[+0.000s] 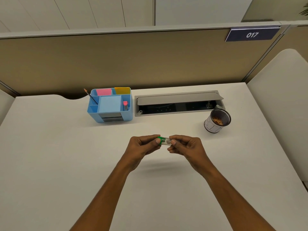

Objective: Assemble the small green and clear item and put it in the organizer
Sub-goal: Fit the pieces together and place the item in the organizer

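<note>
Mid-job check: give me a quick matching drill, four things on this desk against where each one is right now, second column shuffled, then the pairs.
Things:
1. pencil
2. green and clear item
3. mesh cup
4. pink notes

Places:
A. standing on the desk, right of the cable tray
B. back compartment of the organizer
C. held between left hand and right hand, above the desk
D. leaning out of the organizer's left side

Pairs: 1-D, 2-C, 3-A, 4-B
</note>
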Tool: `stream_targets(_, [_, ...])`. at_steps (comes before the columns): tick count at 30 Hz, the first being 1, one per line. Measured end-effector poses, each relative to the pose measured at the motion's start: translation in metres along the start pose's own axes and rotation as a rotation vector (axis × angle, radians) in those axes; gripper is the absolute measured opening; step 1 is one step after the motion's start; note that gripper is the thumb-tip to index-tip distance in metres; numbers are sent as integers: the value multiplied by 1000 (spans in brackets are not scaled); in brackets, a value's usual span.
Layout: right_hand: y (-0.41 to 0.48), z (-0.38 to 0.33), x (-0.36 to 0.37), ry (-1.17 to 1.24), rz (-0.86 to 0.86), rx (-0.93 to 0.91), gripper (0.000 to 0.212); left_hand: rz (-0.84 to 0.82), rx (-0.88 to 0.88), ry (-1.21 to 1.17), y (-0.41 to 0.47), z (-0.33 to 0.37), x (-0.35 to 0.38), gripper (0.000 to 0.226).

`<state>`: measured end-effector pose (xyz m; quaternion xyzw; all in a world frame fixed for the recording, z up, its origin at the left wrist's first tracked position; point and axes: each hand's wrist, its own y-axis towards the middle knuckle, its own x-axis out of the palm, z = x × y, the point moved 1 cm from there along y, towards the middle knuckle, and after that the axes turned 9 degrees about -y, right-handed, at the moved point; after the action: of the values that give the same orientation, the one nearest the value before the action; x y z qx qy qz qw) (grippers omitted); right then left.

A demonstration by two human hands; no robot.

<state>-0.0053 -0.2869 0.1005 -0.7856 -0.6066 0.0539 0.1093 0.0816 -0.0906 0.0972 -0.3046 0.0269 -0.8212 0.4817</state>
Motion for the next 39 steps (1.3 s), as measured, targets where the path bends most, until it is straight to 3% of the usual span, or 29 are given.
stream_targets(12, [0, 5, 5, -102, -1, -17, 16, 20, 63, 98, -4, 0, -1, 32])
stream_targets(21, [51, -1, 49, -856, -112, -305, 30, 286, 145, 105, -6, 2, -43, 31])
stream_targets(26, [86, -2, 89, -979, -122, -303, 33, 485, 229, 120, 6, 11, -64, 40])
stream_targets(29, [111, -10, 116, -981, -99, -316, 34, 628, 293, 317, 12, 11, -83, 55])
stream_targets(32, [141, -19, 147, -976, -86, -347, 35, 684, 308, 575, 17, -1, -105, 50])
stream_targets(39, [204, -30, 202, -1086, -107, -393, 41, 549, 179, 1174, 30, -37, -145, 65])
